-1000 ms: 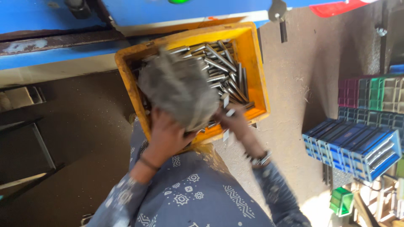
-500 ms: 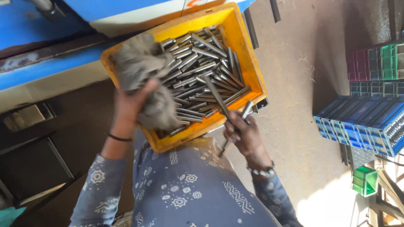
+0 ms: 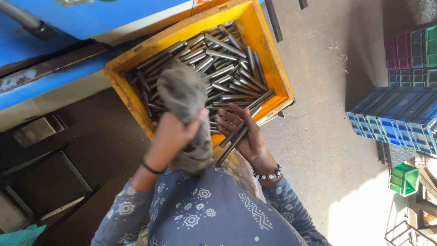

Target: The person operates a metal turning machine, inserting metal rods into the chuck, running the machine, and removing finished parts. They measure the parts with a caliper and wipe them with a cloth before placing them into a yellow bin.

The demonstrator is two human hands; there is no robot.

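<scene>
A yellow plastic crate (image 3: 273,68) in front of me holds several grey metal rods (image 3: 218,64). My left hand (image 3: 170,136) grips a crumpled grey rag (image 3: 184,98) over the crate's near left side. My right hand (image 3: 248,139) holds a couple of dark metal rods (image 3: 239,134) that point up toward the crate's near edge. A bead bracelet is on my right wrist and a thin black band on my left. My patterned blue-grey sleeves fill the bottom of the view.
A blue machine frame (image 3: 68,27) runs along the top left, with a dark metal stand (image 3: 54,168) below it. Stacked blue crates (image 3: 400,118), red and green crates (image 3: 412,50) and a small green bin (image 3: 403,178) stand at the right on the concrete floor (image 3: 327,136).
My right hand has lifted rods out of the crate and drawn them toward me. The left hand with the rag has moved from the crate's left part to its near edge.
</scene>
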